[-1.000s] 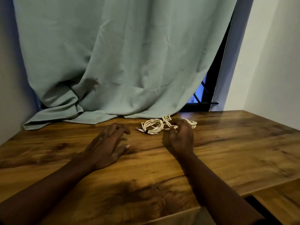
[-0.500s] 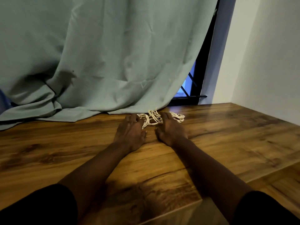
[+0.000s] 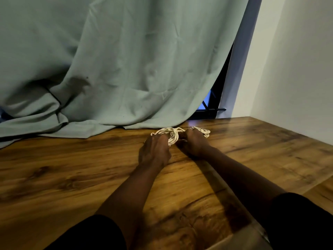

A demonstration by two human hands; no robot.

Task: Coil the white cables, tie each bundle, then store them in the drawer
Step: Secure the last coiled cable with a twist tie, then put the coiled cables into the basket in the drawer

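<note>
A loose tangle of white cables (image 3: pixel 173 134) lies on the wooden desk (image 3: pixel 72 177) near its far edge, just in front of the curtain. My left hand (image 3: pixel 154 152) covers the left part of the tangle, fingers curled onto the strands. My right hand (image 3: pixel 193 144) rests on the right part, fingers closed over the loops; a few coils (image 3: pixel 205 132) stick out past its far side. Both hands hide the cable parts beneath them. No drawer is visible.
A pale green curtain (image 3: pixel 117 69) hangs behind the desk and drapes onto its back edge at the left. A dark window frame (image 3: pixel 214 110) shows at the curtain's right end. A white wall (image 3: pixel 297 69) bounds the desk on the right. A lower wooden surface (image 3: pixel 322 188) sits at the right.
My left hand has travelled right across the desk onto the cables and closed on them. My right hand stays on the tangle. The camera has moved closer and turned right.
</note>
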